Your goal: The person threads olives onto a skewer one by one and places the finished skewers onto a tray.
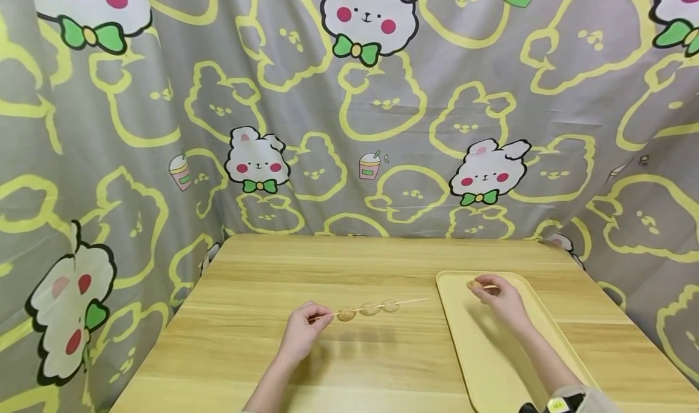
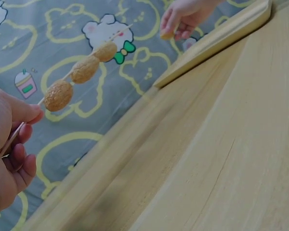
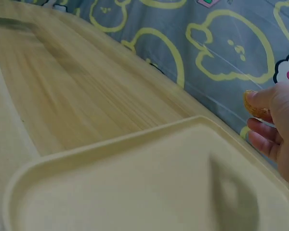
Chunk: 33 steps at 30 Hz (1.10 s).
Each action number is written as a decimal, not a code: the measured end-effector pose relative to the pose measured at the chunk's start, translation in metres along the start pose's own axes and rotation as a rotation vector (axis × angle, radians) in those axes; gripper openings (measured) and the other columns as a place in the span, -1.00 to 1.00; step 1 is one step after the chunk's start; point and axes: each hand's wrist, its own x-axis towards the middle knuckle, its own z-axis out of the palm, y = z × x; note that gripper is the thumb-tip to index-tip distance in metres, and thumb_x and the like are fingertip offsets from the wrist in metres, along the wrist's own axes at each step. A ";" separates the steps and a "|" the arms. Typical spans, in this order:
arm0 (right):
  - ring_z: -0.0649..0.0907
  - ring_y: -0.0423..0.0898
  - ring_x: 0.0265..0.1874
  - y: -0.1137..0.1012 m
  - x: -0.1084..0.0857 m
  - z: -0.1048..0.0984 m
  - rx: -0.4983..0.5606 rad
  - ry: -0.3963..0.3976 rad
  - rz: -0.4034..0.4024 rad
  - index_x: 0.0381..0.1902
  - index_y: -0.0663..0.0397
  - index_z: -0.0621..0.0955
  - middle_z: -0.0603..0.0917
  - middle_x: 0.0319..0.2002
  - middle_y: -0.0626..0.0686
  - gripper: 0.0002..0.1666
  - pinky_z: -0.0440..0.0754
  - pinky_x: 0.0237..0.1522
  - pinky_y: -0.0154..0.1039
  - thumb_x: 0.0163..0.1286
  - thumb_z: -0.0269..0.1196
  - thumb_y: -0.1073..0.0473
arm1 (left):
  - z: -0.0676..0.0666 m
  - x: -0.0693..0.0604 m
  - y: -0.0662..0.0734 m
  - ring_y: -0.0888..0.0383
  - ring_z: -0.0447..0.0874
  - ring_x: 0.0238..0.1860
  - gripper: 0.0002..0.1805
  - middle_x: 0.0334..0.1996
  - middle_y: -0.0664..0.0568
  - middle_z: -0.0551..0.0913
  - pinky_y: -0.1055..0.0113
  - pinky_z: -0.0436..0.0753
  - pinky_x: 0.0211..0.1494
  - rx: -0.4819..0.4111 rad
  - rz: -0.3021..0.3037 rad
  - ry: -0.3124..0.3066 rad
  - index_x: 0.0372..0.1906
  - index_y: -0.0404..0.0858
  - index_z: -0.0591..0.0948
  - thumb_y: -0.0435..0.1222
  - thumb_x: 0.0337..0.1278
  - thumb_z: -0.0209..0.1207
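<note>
Above the bench [image 1: 262, 267], left of the tray [image 1: 466, 346], the left hand [image 1: 302, 331] grips a skewer [image 1: 412, 301] bearing three brown balls [image 1: 369, 308]. Near the tray's far edge, the right hand [image 1: 505, 304] pinches a fourth ball [image 1: 472, 285].

My skewered pieces [image 2: 85, 71] are golden brown, perhaps speckled; the tray [image 1: 480, 358] is pale yellow, the bench [image 1: 382, 376] yellowish wood-grained, the curtain [image 1: 322, 113] grey with yellow outlines.

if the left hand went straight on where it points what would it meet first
In the head view, the left hand, its skewer leading, would probably first meet the brown piece in the right hand, over the tray; depth is unclear, so it might miss.
</note>
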 end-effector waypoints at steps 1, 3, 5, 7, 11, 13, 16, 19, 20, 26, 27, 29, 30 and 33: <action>0.54 -0.43 -0.35 -0.002 -0.001 0.001 0.010 -0.003 -0.003 0.00 0.39 0.50 0.51 -0.05 0.29 -0.51 0.57 -0.33 -0.39 0.28 0.25 0.09 | 0.000 0.000 0.000 0.26 0.45 -0.40 -0.92 -0.45 0.02 0.55 0.45 0.48 -0.31 0.001 -0.001 -0.001 -0.40 -0.38 0.66 -0.41 0.01 0.27; 0.54 -0.42 -0.34 -0.007 -0.003 0.003 0.032 -0.013 -0.010 0.00 0.41 0.49 0.49 -0.05 0.29 -0.52 0.58 -0.32 -0.38 0.27 0.25 0.12 | 0.000 0.001 0.000 0.25 0.45 -0.40 -0.92 -0.46 0.02 0.55 0.44 0.49 -0.30 0.006 -0.010 -0.004 -0.40 -0.38 0.66 -0.40 0.01 0.27; 0.55 -0.41 -0.33 -0.013 -0.006 0.006 0.047 -0.019 -0.017 -0.01 0.41 0.49 0.49 -0.06 0.29 -0.53 0.58 -0.31 -0.38 0.27 0.26 0.14 | -0.001 0.001 0.001 0.24 0.46 -0.40 -0.91 -0.46 0.02 0.55 0.44 0.50 -0.30 0.005 -0.020 -0.006 -0.40 -0.37 0.66 -0.39 0.00 0.28; 0.56 -0.39 -0.33 -0.017 -0.008 0.008 0.059 -0.021 -0.020 -0.01 0.40 0.50 0.50 -0.06 0.28 -0.55 0.58 -0.31 -0.37 0.26 0.27 0.15 | -0.001 0.002 0.001 0.23 0.47 -0.40 -0.91 -0.47 0.02 0.55 0.44 0.50 -0.29 0.005 -0.021 -0.009 -0.41 -0.37 0.65 -0.39 0.00 0.28; 0.58 -0.38 -0.34 -0.026 -0.013 0.013 0.065 -0.020 -0.046 -0.05 0.37 0.53 0.51 -0.09 0.25 -0.60 0.57 -0.31 -0.38 0.23 0.29 0.20 | -0.001 0.003 0.001 0.20 0.48 -0.39 -0.92 -0.47 0.00 0.55 0.43 0.52 -0.29 0.007 -0.016 -0.015 -0.42 -0.37 0.65 -0.40 -0.01 0.27; 0.58 -0.38 -0.35 -0.030 -0.015 0.016 0.065 -0.018 -0.066 -0.08 0.37 0.55 0.52 -0.11 0.24 -0.63 0.57 -0.31 -0.40 0.21 0.30 0.23 | -0.001 0.003 0.001 0.19 0.48 -0.39 -0.94 -0.48 0.00 0.55 0.43 0.52 -0.30 0.014 -0.017 -0.013 -0.43 -0.37 0.65 -0.41 -0.02 0.27; 0.57 -0.37 -0.34 -0.037 -0.016 0.020 0.063 -0.021 -0.099 -0.10 0.35 0.56 0.54 -0.14 0.21 -0.66 0.56 -0.31 -0.42 0.19 0.31 0.27 | -0.001 0.003 0.001 0.20 0.47 -0.40 -0.94 -0.48 0.01 0.55 0.43 0.50 -0.31 0.015 -0.010 -0.007 -0.43 -0.37 0.65 -0.42 -0.02 0.27; 0.57 -0.36 -0.35 -0.042 -0.018 0.025 0.061 -0.023 -0.129 -0.13 0.34 0.57 0.54 -0.19 0.18 -0.68 0.55 -0.32 -0.42 0.15 0.33 0.31 | 0.000 0.003 0.001 0.21 0.45 -0.41 -0.94 -0.49 0.02 0.54 0.44 0.49 -0.32 0.018 -0.004 -0.006 -0.43 -0.37 0.65 -0.43 -0.03 0.27; 0.57 -0.35 -0.37 -0.043 -0.018 0.026 0.059 -0.023 -0.135 -0.14 0.34 0.57 0.55 -0.21 0.17 -0.69 0.55 -0.33 -0.42 0.14 0.33 0.32 | 0.000 0.003 0.001 0.21 0.45 -0.41 -0.94 -0.49 0.03 0.54 0.44 0.49 -0.32 0.020 -0.001 -0.007 -0.43 -0.37 0.65 -0.43 -0.03 0.27; 0.58 -0.32 -0.39 -0.048 -0.022 0.033 0.050 -0.032 -0.147 -0.17 0.30 0.58 0.56 -0.25 0.13 -0.70 0.57 -0.35 -0.39 0.10 0.35 0.36 | 0.001 0.004 0.001 0.19 0.46 -0.39 -0.94 -0.48 0.03 0.55 0.43 0.50 -0.30 0.031 -0.006 -0.010 -0.43 -0.36 0.65 -0.41 -0.02 0.27; 0.59 -0.32 -0.39 -0.048 -0.022 0.034 0.049 -0.036 -0.146 -0.17 0.29 0.58 0.56 -0.25 0.12 -0.70 0.57 -0.35 -0.39 0.10 0.35 0.36 | 0.001 0.004 0.001 0.19 0.47 -0.39 -0.94 -0.47 0.03 0.56 0.42 0.50 -0.29 0.032 -0.009 -0.011 -0.43 -0.36 0.65 -0.41 -0.02 0.27; 0.59 -0.31 -0.38 -0.050 -0.023 0.035 0.054 -0.049 -0.140 -0.18 0.29 0.58 0.55 -0.25 0.12 -0.71 0.57 -0.33 -0.38 0.10 0.34 0.37 | 0.001 0.004 0.001 0.19 0.46 -0.39 -0.95 -0.47 0.04 0.55 0.43 0.49 -0.29 0.037 -0.012 -0.011 -0.43 -0.35 0.66 -0.41 -0.02 0.27; 0.60 -0.29 -0.38 -0.051 -0.024 0.035 0.060 -0.058 -0.140 -0.17 0.30 0.57 0.55 -0.25 0.12 -0.71 0.57 -0.33 -0.38 0.11 0.34 0.37 | 0.002 0.004 0.002 0.19 0.46 -0.39 -0.95 -0.48 0.04 0.55 0.43 0.49 -0.29 0.038 -0.011 -0.012 -0.43 -0.34 0.66 -0.41 -0.02 0.27; 0.60 -0.26 -0.38 -0.056 -0.026 0.037 0.084 -0.086 -0.133 -0.17 0.31 0.57 0.57 -0.26 0.13 -0.70 0.58 -0.33 -0.37 0.11 0.33 0.37 | 0.002 0.004 0.003 0.20 0.44 -0.40 -0.95 -0.48 0.03 0.55 0.43 0.47 -0.30 0.038 -0.012 -0.011 -0.43 -0.36 0.65 -0.42 -0.02 0.27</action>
